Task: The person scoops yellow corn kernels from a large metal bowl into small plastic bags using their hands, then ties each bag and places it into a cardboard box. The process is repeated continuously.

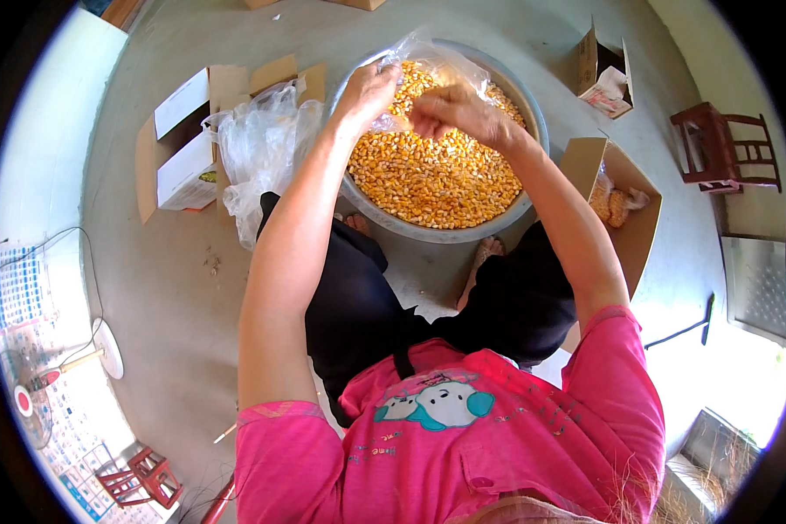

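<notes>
A wide round metal basin (442, 234) full of yellow corn kernels (432, 180) stands on the floor before me. Over its far part, my left hand (372, 92) pinches the edge of a clear plastic bag (449, 59). The bag spreads across the far side of the basin, above the kernels. My right hand (455, 114) is beside the bag's near side with its fingers curled downward over the corn; whether it holds some kernels or the bag's plastic cannot be told, since its palm is hidden.
Left of the basin, a pile of clear plastic bags (262, 144) lies against an open cardboard box (187, 154). At right, another cardboard box (638, 229) holds bagged kernels (617, 208). Farther off are a small open box (589, 69) and a red wooden chair (711, 144).
</notes>
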### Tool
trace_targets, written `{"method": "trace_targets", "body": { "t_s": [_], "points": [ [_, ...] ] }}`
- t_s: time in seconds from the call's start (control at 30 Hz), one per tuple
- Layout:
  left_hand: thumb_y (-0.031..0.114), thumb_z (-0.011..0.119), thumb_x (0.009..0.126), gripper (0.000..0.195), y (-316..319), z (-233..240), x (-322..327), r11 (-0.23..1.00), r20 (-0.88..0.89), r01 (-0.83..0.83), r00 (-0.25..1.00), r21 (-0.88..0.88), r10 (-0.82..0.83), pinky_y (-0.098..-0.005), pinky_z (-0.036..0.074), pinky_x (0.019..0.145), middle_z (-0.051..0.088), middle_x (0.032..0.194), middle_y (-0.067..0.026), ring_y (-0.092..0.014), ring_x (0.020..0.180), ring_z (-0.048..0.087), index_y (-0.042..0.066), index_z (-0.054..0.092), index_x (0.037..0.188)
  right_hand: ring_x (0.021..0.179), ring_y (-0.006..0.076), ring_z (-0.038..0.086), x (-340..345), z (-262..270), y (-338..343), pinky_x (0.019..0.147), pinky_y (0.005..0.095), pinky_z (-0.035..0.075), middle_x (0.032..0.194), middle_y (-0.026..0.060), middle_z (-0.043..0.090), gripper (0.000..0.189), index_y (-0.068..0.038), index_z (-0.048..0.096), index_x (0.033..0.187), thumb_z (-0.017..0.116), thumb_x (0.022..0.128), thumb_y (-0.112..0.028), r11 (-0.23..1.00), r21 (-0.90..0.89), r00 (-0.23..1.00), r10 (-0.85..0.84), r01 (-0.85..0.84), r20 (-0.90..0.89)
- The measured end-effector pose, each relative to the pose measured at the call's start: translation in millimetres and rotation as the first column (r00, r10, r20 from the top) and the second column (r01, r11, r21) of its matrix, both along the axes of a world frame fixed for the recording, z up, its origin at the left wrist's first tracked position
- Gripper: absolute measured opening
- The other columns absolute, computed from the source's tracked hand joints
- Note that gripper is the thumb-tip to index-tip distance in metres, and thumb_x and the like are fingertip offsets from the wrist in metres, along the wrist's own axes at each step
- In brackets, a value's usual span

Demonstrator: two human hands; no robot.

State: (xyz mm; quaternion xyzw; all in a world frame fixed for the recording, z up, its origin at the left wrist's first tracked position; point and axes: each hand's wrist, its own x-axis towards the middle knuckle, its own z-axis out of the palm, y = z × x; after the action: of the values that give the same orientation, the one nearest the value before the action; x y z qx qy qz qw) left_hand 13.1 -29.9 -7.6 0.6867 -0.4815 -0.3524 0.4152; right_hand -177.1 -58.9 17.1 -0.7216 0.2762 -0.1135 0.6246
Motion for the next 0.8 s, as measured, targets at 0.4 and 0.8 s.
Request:
{"method": "trace_targets", "body": {
  "t_s": [0.4,0.8],
  "points": [
    [0.035,0.052,0.097,0.032,-4,-5,-3,0.999,-0.065,0.03,0.998,0.037,-0.027,-0.0248,0.039,0.053,0.053,0.075,0.0012,-0.008,0.062,0.045,0.004,0.057,0.098,0.083,0.0453,0.062,-48,-83,52,0.073,0.0551,0.049,0.091,0.0259,0.061,0.037,-0.002,0.046,0.104,0.049,0.092,-0.038,0.721,-0.673,0.85,-0.242,-0.166,-0.468],
    [0.034,0.051,0.097,0.031,-4,2,-10,0.997,-0.102,0.055,0.994,0.056,-0.049,-0.0254,0.043,0.06,0.057,0.085,-0.0003,-0.009,0.073,0.05,0.004,0.058,0.1,0.075,0.0401,0.063,-21,-75,112,0.065,0.0509,0.051,0.096,0.0197,0.054,0.044,-0.006,0.046,0.108,0.055,0.088,-0.044,0.671,-0.712,0.893,-0.165,-0.209,-0.418]
  ]
}}
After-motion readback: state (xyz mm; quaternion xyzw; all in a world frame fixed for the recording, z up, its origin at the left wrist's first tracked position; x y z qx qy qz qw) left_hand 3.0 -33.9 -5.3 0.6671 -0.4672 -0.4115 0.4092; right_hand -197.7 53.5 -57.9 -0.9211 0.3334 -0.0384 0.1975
